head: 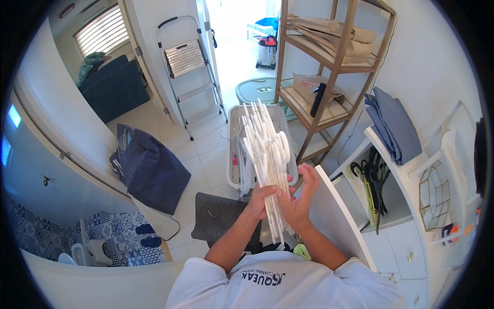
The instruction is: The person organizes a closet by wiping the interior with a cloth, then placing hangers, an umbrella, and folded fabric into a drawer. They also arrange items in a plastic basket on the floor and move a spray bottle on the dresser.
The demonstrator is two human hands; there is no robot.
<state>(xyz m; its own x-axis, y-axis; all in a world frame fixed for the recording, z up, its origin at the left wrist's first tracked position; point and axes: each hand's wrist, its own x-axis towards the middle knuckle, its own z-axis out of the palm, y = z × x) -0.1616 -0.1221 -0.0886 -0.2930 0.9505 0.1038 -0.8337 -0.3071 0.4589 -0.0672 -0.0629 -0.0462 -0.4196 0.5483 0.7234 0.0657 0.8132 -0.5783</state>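
Observation:
A bundle of long, thin white pieces, apparently clothes hangers seen edge-on (270,154), stands in front of my chest. My left hand (263,201) is closed around its lower part. Against the bundle's right side rests my right hand (299,202), its thumb along the pieces and its fingers spread and raised. Beyond and partly beneath the bundle is a translucent plastic bin (232,154) on the floor, with white pieces and a small pink item inside. Inside the white cabinet on the right hang black and yellow-green hangers (376,181).
An open white cabinet door (345,216) stands close to my right arm. Folded blue-grey cloth (397,127) lies on the cabinet. A wooden shelf rack (335,71), a folding step ladder (189,65), a dark blue bag (154,175) and a dark grey mat-like item (220,216) surround the bin.

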